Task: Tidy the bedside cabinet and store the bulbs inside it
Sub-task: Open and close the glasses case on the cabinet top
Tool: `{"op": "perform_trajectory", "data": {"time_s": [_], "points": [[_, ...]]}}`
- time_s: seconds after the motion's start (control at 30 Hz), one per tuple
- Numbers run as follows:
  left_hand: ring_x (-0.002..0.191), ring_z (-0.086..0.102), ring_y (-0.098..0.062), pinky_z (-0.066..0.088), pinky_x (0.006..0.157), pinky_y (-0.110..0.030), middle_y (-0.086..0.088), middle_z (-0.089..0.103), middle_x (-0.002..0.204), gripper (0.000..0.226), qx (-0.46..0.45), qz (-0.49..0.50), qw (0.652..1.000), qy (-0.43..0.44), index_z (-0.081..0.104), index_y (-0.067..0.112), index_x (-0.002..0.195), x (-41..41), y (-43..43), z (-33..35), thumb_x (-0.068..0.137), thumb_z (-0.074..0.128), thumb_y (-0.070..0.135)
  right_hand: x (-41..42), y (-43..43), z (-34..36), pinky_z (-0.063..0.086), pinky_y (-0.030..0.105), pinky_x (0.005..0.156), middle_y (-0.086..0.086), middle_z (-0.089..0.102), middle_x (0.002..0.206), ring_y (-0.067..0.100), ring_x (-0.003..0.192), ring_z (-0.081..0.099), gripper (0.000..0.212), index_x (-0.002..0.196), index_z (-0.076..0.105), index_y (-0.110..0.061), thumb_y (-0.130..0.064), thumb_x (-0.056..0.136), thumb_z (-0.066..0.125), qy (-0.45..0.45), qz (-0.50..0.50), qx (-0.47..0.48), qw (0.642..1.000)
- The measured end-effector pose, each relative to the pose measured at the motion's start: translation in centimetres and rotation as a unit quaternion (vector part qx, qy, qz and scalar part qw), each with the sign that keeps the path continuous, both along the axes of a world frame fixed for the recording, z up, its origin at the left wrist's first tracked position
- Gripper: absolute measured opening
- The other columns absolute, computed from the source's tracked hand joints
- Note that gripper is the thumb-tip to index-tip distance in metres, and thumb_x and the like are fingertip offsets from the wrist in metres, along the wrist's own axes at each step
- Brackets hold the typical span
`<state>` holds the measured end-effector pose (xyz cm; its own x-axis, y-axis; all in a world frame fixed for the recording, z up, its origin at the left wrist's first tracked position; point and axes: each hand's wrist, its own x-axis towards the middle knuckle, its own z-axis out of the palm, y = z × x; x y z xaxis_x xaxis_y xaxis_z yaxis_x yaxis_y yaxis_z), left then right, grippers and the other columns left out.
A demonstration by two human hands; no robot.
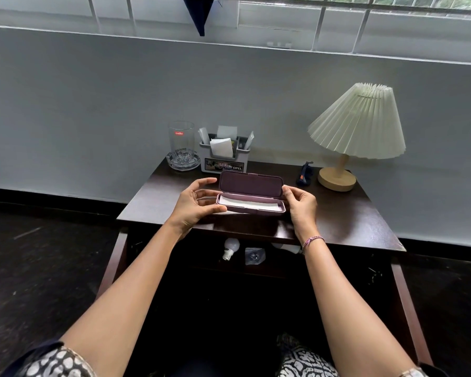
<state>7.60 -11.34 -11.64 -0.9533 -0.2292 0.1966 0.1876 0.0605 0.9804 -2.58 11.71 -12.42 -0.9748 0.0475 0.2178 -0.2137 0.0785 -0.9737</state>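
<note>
Holds open case (252,197) crosswise over worktop (351,213), pinching its ends in left grip (193,205) and right grip (301,206); finds bulbs (230,247) directly beneath.

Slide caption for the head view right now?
Left hand and right hand hold an open mauve case over the bedside cabinet; bulbs lie in the compartment beneath.

Dark bedside cabinet (351,213), ashtray (195,163), grey organizer (223,165), blue tool (305,175), lamp (337,178), bulb (231,245) on shelf below.
</note>
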Motion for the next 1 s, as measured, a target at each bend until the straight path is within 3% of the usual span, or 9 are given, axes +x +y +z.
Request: {"op": "perform_trajectory", "data": {"time_s": [0.23, 0.33, 0.67, 0.8, 1.0], "points": [[0.091, 0.07, -0.014, 0.056, 0.08, -0.025, -0.008, 0.069, 0.102, 0.06, 0.014, -0.007, 1.0, 0.007, 0.059, 0.023, 0.108, 0.12, 0.0, 0.09, 0.06, 0.081, -0.006, 0.05, -0.15, 0.07, 0.055, 0.03, 0.082, 0.012, 0.073, 0.095, 0.02, 0.087, 0.069, 0.022, 0.103, 0.071, -0.004, -0.02, 0.089, 0.063, 0.006, -0.01, 0.014, 1.0], [0.092, 0.07, -0.015, 0.056, 0.081, -0.026, -0.008, 0.069, 0.103, 0.056, 0.021, -0.013, 1.0, 0.012, 0.059, 0.022, 0.103, 0.18, 0.02, 0.08, 0.06, 0.08, -0.009, 0.09, -0.07, 0.09, 0.052, 0.018, 0.073, 0.009, 0.073, 0.092, 0.017, 0.083, 0.068, 0.022, 0.103, 0.071, -0.005, -0.02, 0.089, 0.063, 0.01, -0.016, 0.017, 1.0], [0.09, 0.07, -0.013, 0.056, 0.078, -0.022, -0.009, 0.068, 0.102, 0.047, 0.024, -0.005, 1.0, 0.016, 0.058, 0.019, 0.093, -0.01, -0.14, -0.16, 0.061, 0.079, -0.009, -0.05, -0.14, 0.1, 0.055, 0.027, 0.08, 0.009, 0.073, 0.096, 0.015, 0.085, 0.07, 0.022, 0.104, 0.071, -0.007, -0.021, 0.09, 0.062, 0.0, -0.013, 0.021, 1.0], [0.082, 0.069, -0.004, 0.053, 0.073, -0.014, -0.006, 0.067, 0.097, 0.04, 0.045, 0.025, 0.998, 0.028, 0.056, 0.019, 0.088, -0.03, 0.06, -0.08, 0.066, 0.075, -0.009, 0.26, -0.31, 0.4, 0.052, 0.012, 0.056, 0.0, 0.068, 0.074, -0.004, 0.055, 0.064, 0.019, 0.105, 0.068, -0.01, -0.012, 0.095, 0.052, 0.002, -0.008, 0.008, 1.0], [0.079, 0.069, 0.0, 0.052, 0.069, -0.011, -0.006, 0.066, 0.096, 0.039, 0.051, 0.048, 0.997, 0.038, 0.052, 0.016, 0.086, -0.04, 0.44, 0.01, 0.068, 0.073, -0.012, 0.14, -0.63, 0.49, 0.048, 0.008, 0.052, -0.003, 0.066, 0.068, -0.006, 0.051, 0.061, 0.013, 0.093, 0.071, -0.005, -0.013, 0.088, 0.062, 0.004, -0.046, 0.056, 0.997]]}}
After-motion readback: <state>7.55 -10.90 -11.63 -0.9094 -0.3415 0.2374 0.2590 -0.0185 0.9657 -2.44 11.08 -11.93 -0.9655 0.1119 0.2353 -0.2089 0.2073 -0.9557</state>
